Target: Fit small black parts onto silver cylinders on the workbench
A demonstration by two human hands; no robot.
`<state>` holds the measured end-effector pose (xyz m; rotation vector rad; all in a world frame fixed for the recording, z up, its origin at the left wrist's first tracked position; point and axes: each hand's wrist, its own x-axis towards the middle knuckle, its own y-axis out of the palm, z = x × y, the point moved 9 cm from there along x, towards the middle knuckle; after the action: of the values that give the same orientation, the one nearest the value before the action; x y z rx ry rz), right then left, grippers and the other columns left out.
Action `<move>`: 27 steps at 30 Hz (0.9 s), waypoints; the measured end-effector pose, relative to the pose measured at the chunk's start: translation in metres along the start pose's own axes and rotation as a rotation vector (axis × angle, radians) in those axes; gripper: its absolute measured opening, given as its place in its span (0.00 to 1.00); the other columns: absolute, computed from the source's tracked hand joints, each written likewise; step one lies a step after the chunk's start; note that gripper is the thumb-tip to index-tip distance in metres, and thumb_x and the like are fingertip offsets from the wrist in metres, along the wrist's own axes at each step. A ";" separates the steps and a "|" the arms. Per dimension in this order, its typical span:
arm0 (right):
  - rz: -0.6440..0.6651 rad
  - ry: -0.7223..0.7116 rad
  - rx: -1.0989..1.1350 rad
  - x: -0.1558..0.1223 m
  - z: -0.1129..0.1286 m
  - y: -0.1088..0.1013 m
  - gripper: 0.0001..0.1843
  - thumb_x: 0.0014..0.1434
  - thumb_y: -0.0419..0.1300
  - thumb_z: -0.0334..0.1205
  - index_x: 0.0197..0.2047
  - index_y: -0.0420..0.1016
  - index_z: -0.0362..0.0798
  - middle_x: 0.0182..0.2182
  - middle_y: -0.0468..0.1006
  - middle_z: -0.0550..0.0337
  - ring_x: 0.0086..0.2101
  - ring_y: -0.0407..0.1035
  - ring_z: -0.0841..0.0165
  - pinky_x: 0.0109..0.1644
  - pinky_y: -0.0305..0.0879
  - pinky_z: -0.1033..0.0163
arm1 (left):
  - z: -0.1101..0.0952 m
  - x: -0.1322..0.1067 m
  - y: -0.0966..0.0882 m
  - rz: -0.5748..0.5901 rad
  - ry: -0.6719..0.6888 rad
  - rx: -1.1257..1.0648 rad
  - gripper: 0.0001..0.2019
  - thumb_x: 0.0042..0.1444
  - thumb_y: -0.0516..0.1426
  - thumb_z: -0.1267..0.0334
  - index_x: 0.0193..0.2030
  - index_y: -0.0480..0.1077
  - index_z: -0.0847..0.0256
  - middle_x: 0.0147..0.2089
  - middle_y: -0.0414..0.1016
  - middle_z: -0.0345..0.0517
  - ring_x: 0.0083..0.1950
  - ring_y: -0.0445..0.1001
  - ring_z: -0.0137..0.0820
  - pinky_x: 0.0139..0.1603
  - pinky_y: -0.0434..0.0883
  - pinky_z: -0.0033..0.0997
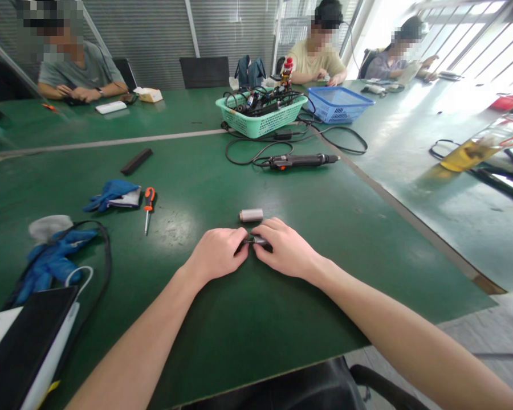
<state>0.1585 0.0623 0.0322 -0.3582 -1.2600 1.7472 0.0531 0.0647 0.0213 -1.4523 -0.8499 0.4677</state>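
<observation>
Close together over the green table (222,319), both of my hands pinch a small dark part with a grey, metallic-looking body (261,241). My left hand (220,253) closes on its dark left end, which the fingers mostly cover. Around the grey right end, the fingers of my right hand (284,247) are curled. What kind of part it is, I cannot make out. Just beyond my fingertips a short silvery cylinder (251,215) lies on its side, apart from both hands.
An orange-and-black screwdriver (149,205) and blue gloves (113,195) lie left. Farther back are a corded electric screwdriver (301,162), a green basket (260,124) of tools and a blue basket (340,105). A phone (29,347) is near left. Several people sit across the table.
</observation>
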 end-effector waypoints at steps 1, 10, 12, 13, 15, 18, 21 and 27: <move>0.000 0.002 0.000 0.000 0.000 0.000 0.12 0.63 0.58 0.35 0.48 0.76 0.44 0.44 0.78 0.50 0.47 0.69 0.59 0.54 0.67 0.55 | 0.000 0.000 0.000 0.000 0.002 0.001 0.06 0.64 0.52 0.62 0.38 0.67 0.59 0.35 0.78 0.44 0.35 0.77 0.36 0.34 0.66 0.34; 0.007 0.000 0.009 0.000 0.001 -0.001 0.12 0.63 0.58 0.35 0.48 0.76 0.44 0.44 0.78 0.50 0.47 0.69 0.59 0.54 0.67 0.55 | 0.000 0.000 0.002 0.019 0.012 -0.007 0.07 0.65 0.52 0.61 0.38 0.69 0.59 0.36 0.78 0.45 0.37 0.77 0.36 0.36 0.68 0.34; 0.007 0.001 0.010 0.000 0.001 -0.001 0.11 0.63 0.57 0.35 0.48 0.76 0.45 0.44 0.78 0.50 0.47 0.69 0.59 0.54 0.67 0.55 | 0.000 0.000 0.001 0.020 0.012 -0.014 0.07 0.65 0.52 0.61 0.38 0.69 0.59 0.36 0.78 0.45 0.37 0.77 0.36 0.36 0.68 0.34; 0.006 0.001 0.010 0.000 0.001 -0.001 0.11 0.63 0.57 0.35 0.48 0.76 0.45 0.44 0.78 0.50 0.47 0.69 0.59 0.54 0.67 0.54 | 0.000 0.000 0.001 0.020 0.013 -0.018 0.07 0.65 0.52 0.61 0.39 0.69 0.59 0.36 0.78 0.45 0.37 0.77 0.36 0.36 0.68 0.34; 0.005 -0.002 0.009 0.000 0.001 -0.001 0.12 0.63 0.57 0.35 0.48 0.76 0.46 0.44 0.78 0.50 0.47 0.69 0.59 0.55 0.67 0.54 | -0.001 0.000 0.000 0.021 0.017 -0.025 0.07 0.66 0.52 0.61 0.39 0.69 0.59 0.36 0.78 0.45 0.37 0.77 0.36 0.36 0.67 0.34; 0.009 -0.016 0.000 0.000 0.002 0.000 0.12 0.63 0.57 0.36 0.50 0.75 0.46 0.44 0.77 0.50 0.47 0.69 0.59 0.55 0.67 0.53 | -0.001 0.000 0.002 0.030 0.029 -0.033 0.08 0.67 0.51 0.61 0.40 0.70 0.59 0.37 0.78 0.45 0.38 0.77 0.36 0.37 0.67 0.34; 0.007 -0.048 -0.008 -0.001 0.004 -0.003 0.13 0.64 0.58 0.36 0.51 0.74 0.46 0.45 0.76 0.50 0.47 0.68 0.58 0.55 0.67 0.52 | 0.001 0.000 0.004 0.039 0.030 -0.038 0.10 0.68 0.51 0.59 0.39 0.70 0.59 0.37 0.78 0.45 0.38 0.77 0.35 0.37 0.67 0.33; 0.087 -0.220 -0.055 -0.011 0.020 -0.010 0.19 0.66 0.52 0.29 0.58 0.71 0.49 0.50 0.73 0.50 0.51 0.66 0.59 0.58 0.67 0.52 | 0.003 0.000 0.006 0.046 0.009 -0.056 0.15 0.70 0.51 0.52 0.37 0.69 0.59 0.36 0.77 0.43 0.37 0.76 0.34 0.35 0.65 0.31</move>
<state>0.1562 0.0423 0.0466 -0.2611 -1.4704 1.8672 0.0522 0.0672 0.0153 -1.5268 -0.8297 0.4747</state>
